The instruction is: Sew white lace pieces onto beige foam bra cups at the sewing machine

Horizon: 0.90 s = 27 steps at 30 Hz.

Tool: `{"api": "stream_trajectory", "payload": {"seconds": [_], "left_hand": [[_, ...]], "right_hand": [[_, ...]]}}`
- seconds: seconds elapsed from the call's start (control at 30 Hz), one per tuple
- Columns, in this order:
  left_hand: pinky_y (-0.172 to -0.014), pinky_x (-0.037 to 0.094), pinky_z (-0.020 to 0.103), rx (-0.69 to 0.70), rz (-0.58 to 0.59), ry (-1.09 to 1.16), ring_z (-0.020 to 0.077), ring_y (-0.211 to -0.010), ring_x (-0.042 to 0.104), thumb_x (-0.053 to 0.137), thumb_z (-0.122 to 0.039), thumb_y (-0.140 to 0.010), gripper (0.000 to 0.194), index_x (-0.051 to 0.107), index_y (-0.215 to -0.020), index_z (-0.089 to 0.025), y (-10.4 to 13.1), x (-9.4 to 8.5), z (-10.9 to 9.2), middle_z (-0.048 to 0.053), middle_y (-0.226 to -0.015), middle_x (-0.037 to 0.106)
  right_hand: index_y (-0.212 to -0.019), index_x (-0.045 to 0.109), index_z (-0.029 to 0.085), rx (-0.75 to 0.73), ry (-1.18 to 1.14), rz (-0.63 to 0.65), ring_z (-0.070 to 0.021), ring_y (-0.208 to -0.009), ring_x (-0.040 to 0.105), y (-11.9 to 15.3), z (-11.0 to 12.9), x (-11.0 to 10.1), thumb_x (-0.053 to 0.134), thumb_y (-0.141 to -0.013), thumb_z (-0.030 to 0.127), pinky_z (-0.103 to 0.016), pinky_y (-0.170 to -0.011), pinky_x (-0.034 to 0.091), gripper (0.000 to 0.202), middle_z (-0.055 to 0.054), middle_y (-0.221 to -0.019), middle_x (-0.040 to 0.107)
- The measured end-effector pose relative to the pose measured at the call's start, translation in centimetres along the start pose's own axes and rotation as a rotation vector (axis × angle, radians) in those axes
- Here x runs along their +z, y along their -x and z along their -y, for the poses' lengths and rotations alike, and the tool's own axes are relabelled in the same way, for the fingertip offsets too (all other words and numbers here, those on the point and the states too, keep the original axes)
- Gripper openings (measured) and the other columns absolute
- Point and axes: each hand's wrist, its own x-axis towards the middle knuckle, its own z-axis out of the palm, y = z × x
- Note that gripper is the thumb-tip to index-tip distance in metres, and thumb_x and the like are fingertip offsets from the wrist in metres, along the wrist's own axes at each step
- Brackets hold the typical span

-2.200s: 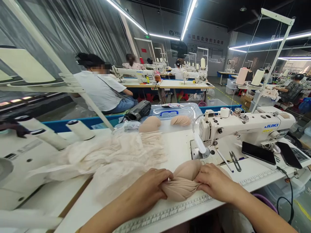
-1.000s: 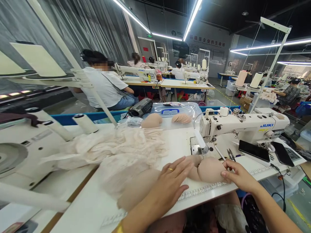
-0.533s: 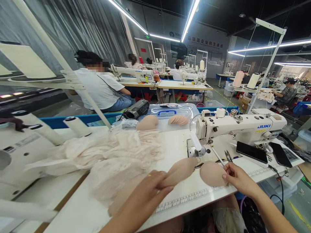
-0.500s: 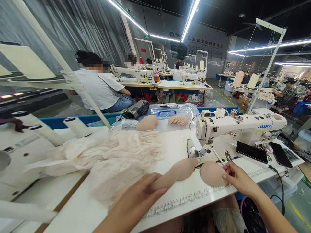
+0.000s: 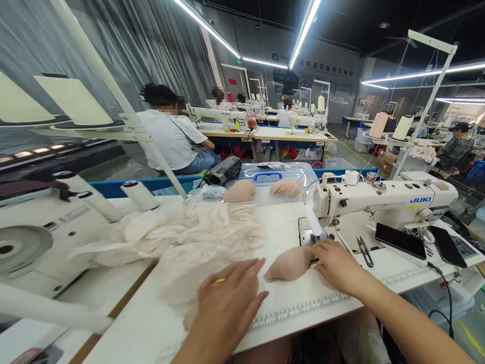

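A beige moulded bra cup point(image 5: 290, 265) lies on the white table in front of the needle area of the sewing machine point(image 5: 382, 194). My right hand point(image 5: 335, 264) is at the cup's right edge, fingers and thumb closed on it. To the cup's left, my left hand point(image 5: 233, 290) is spread low over the table, thumb apart from the fingers, holding nothing; a ring is on one finger. Sheer cream fabric point(image 5: 204, 227) is heaped beyond and beside that hand. Thread snips point(image 5: 365, 252) rest to the right of my right hand.
Behind the fabric sit more beige cups point(image 5: 239, 191) and a fanned stack of cups point(image 5: 285, 188), near a clear plastic box point(image 5: 295, 172). Two phones, one a black phone point(image 5: 400, 240), lie under the machine arm. Thread cones point(image 5: 140, 196) stand left. A co-worker point(image 5: 174, 131) sits ahead.
My left hand has let go of the cup it held and moved slightly left, opening. My right hand has moved left to the cup by the needle area. The snips now lie uncovered.
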Motion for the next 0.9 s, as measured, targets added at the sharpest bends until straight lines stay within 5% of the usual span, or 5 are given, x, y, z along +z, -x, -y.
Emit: {"api": "stream_trajectory", "payload": {"seconds": [0.13, 0.27, 0.5, 0.73, 0.9], "left_hand": [[-0.109, 0.038, 0.058, 0.048, 0.261, -0.044, 0.0388, -0.123, 0.068, 0.052, -0.005, -0.093, 0.042, 0.073, -0.129, -0.013, -3.4, 0.2, -3.4, 0.017, -0.122, 0.080], [-0.103, 0.040, 0.059, 0.062, 0.264, -0.071, 0.0380, -0.103, 0.070, 0.035, 0.002, -0.096, 0.045, 0.078, -0.102, -0.013, -4.7, 0.0, -3.8, 0.016, -0.098, 0.079], [-0.098, 0.040, 0.055, 0.061, 0.197, -0.069, 0.0352, -0.097, 0.072, 0.037, 0.004, -0.092, 0.043, 0.076, -0.094, -0.016, -5.4, -0.4, -2.6, 0.013, -0.092, 0.080], [-0.084, 0.043, 0.048, 0.031, 0.003, -0.081, 0.0345, -0.088, 0.075, 0.041, -0.014, -0.090, 0.039, 0.080, -0.095, -0.023, -3.0, -4.8, 2.4, 0.009, -0.089, 0.083], [-0.088, 0.047, 0.045, -0.120, -0.105, -0.038, 0.0341, -0.096, 0.076, 0.036, -0.033, -0.098, 0.043, 0.077, -0.106, -0.023, 2.5, -3.8, 8.3, 0.007, -0.097, 0.085]], "right_hand": [[-0.124, 0.069, 0.015, -0.013, 0.045, 0.068, -0.0324, -0.121, 0.065, -3.4, 0.1, 0.8, 0.062, -0.093, 0.000, -0.042, -0.101, 0.049, 0.035, -0.014, -0.125, 0.076], [-0.108, 0.072, 0.015, 0.014, 0.060, 0.100, -0.0310, -0.111, 0.069, -4.3, 0.2, 1.1, 0.062, -0.092, 0.001, -0.038, -0.092, 0.048, 0.024, -0.014, -0.114, 0.078], [-0.096, 0.070, 0.015, 0.034, -0.052, 0.075, -0.0283, -0.101, 0.068, -4.1, 0.3, 0.7, 0.065, -0.086, 0.000, -0.033, -0.083, 0.044, 0.019, -0.012, -0.102, 0.078], [-0.101, 0.068, 0.019, 0.067, -0.230, -0.032, -0.0190, -0.082, 0.063, 0.5, 0.2, -1.9, 0.067, -0.084, 0.005, -0.025, -0.071, 0.040, 0.023, -0.001, -0.088, 0.070], [-0.101, 0.068, 0.020, 0.170, -0.366, -0.079, -0.0183, -0.079, 0.059, 5.3, -2.2, -3.5, 0.063, -0.080, 0.003, -0.026, -0.070, 0.040, 0.027, 0.001, -0.086, 0.067]]}}
